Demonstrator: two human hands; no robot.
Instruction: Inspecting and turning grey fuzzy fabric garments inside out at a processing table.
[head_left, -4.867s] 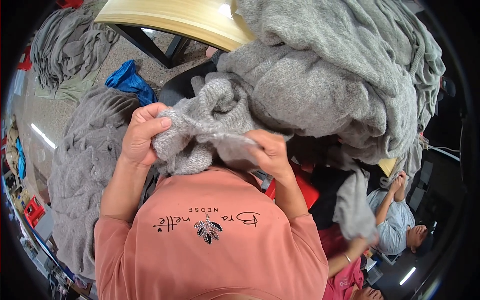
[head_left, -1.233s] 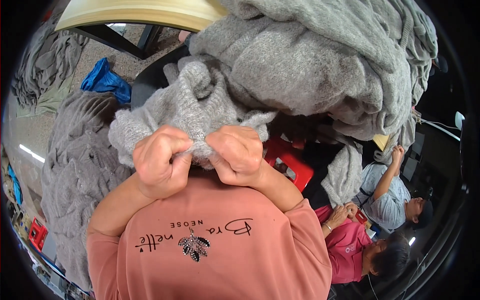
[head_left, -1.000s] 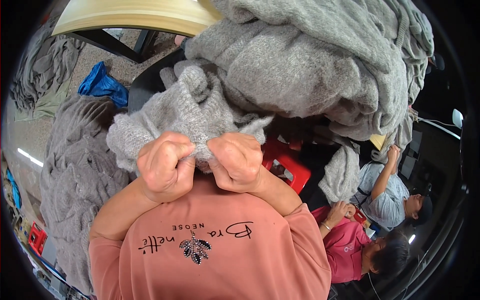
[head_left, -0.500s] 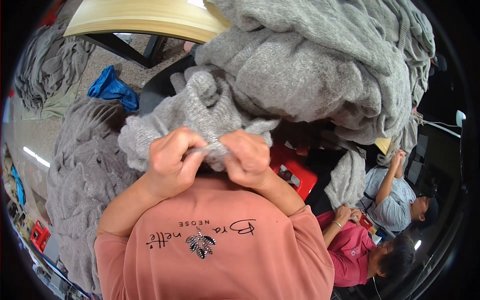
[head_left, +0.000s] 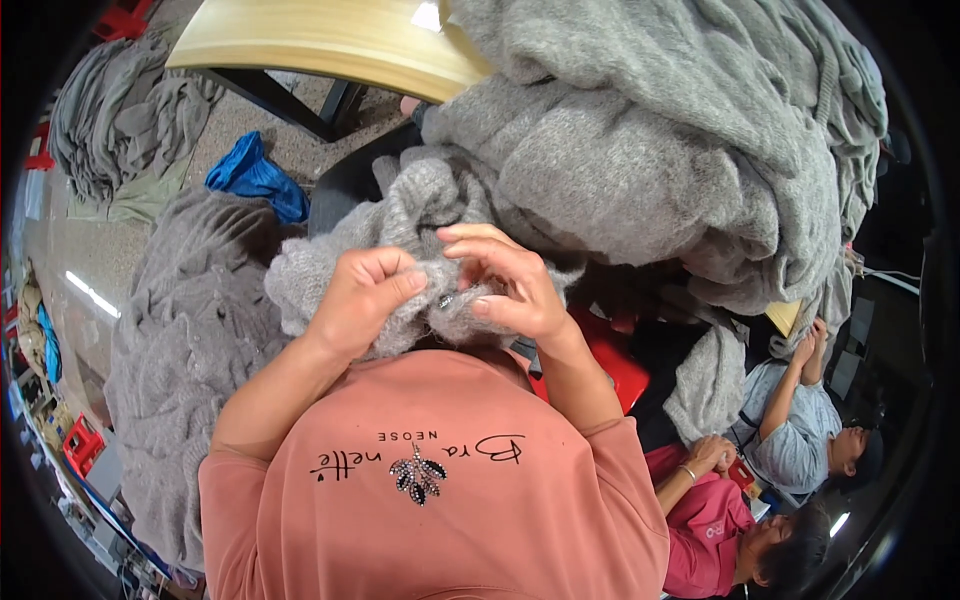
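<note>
A light grey fuzzy knit garment (head_left: 335, 240) lies bunched up in my lap. My left hand (head_left: 365, 300) is closed on it, thumb against the curled fingers, gripping a fold of the knit. To the right, my right hand (head_left: 510, 280) hovers over the same garment with its fingers spread and its thumb apart. Between the two hands, a small dark, shiny spot shows on the knit; I cannot make out what it is.
A large heap of grey knits (head_left: 640, 170) rises at the front right, beside a wooden table (head_left: 330, 40). More grey knitwear (head_left: 190, 380) is piled at my left. A blue bag (head_left: 258, 178) lies on the floor. Two people (head_left: 715, 530) sit at the right, near a red stool (head_left: 612, 365).
My right hand has opened and let go of the knit, which both hands were pinching close together before. The left hand keeps its grip. The whole view has shifted slightly.
</note>
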